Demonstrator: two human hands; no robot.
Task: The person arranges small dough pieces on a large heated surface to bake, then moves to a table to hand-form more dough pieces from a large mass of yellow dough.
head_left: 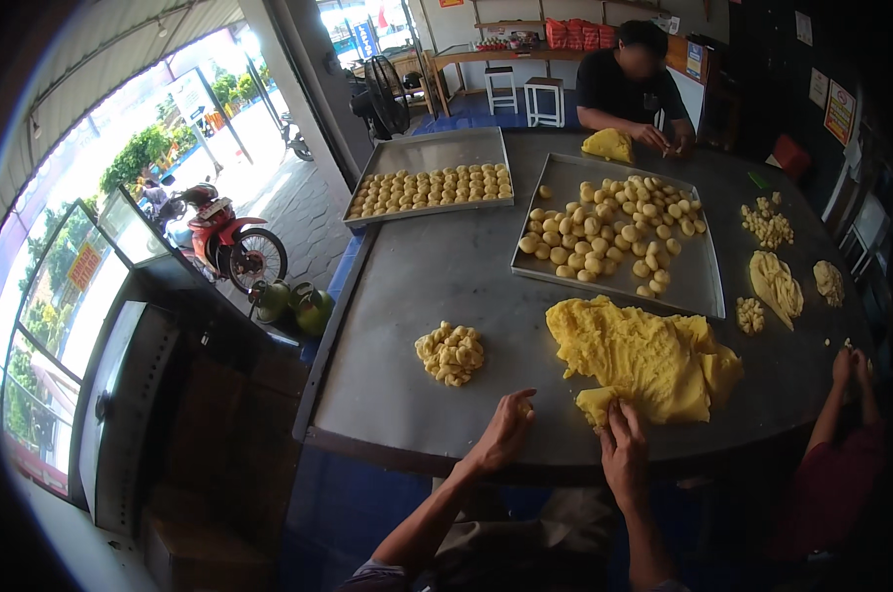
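Observation:
My left hand (500,429) is curled at the table's near edge around a small pale piece, apparently dough (526,408). Just to its right, my right hand (624,444) has its fingers on a torn-off corner (594,400) of a large, rough yellow dough mass (643,350). A pile of small pale dough pieces (450,352) lies beyond my left hand. Behind the yellow mass, a metal tray (520,266) holds many scattered dough balls (614,227).
The steel table (387,286) bears another tray (500,143) with rows of balls and more dough (774,281) at right. A co-worker (629,89) works at the far side; another person's hands (851,367) are at the right edge. Gas cylinders (311,311) stand left of the table.

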